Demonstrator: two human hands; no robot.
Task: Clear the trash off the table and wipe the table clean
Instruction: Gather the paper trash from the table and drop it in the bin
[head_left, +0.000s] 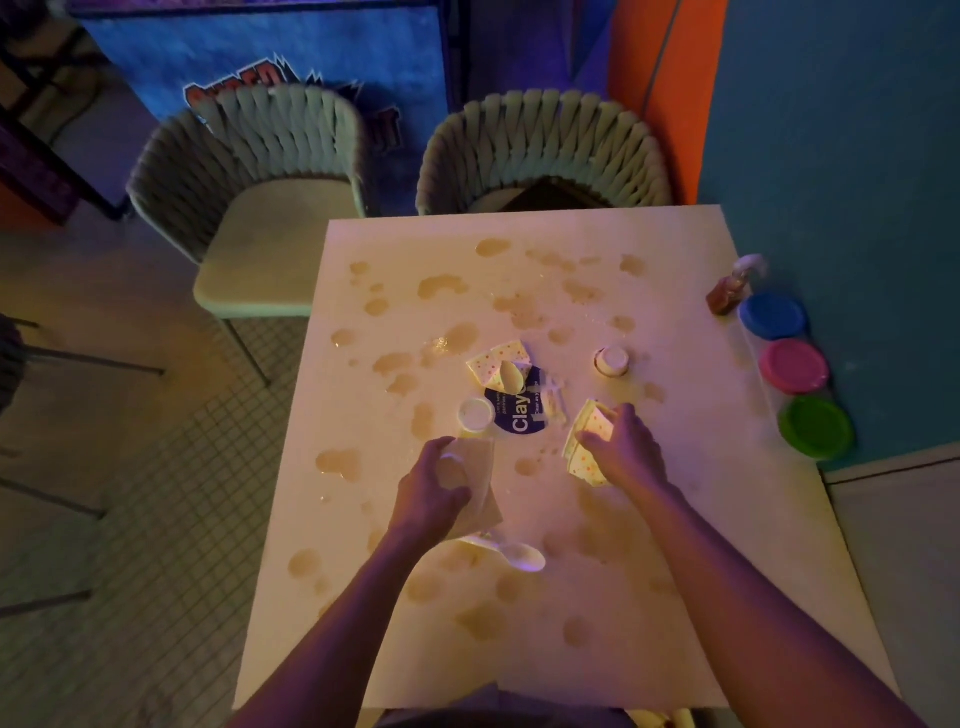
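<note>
The square white table (649, 597) is blotched all over with tan spills, and the rubbish sits in a loose cluster near its middle. Against the right edge stand three round tubs with blue, pink and green lids (793, 365) and a small brown pump bottle (730, 291); I judge these belong there and should stay put.

The right hand (626, 449) curls over a crushed spotted yellow paper cup (584, 441), fingers wrapped round its side. The left hand (434, 486) grips a crumpled tan paper napkin (480, 480), and something pale seems tucked under it, though I cannot tell what. A white plastic spoon (517, 556) lies just below that hand.

Not yet gathered: a torn blue printed wrapper (517, 413), a second crushed spotted cup (498, 364) touching its far edge, a small white round cup (476, 414) beside the wrapper's left, and a small white lidded pot (612, 361) apart to the right.

To do this step well, lift the cup with its mouth up so dregs do not drip, nest smaller scraps inside it, and carry pieces over the puddles without dragging them. Wiping should wait until every piece is off.
</note>
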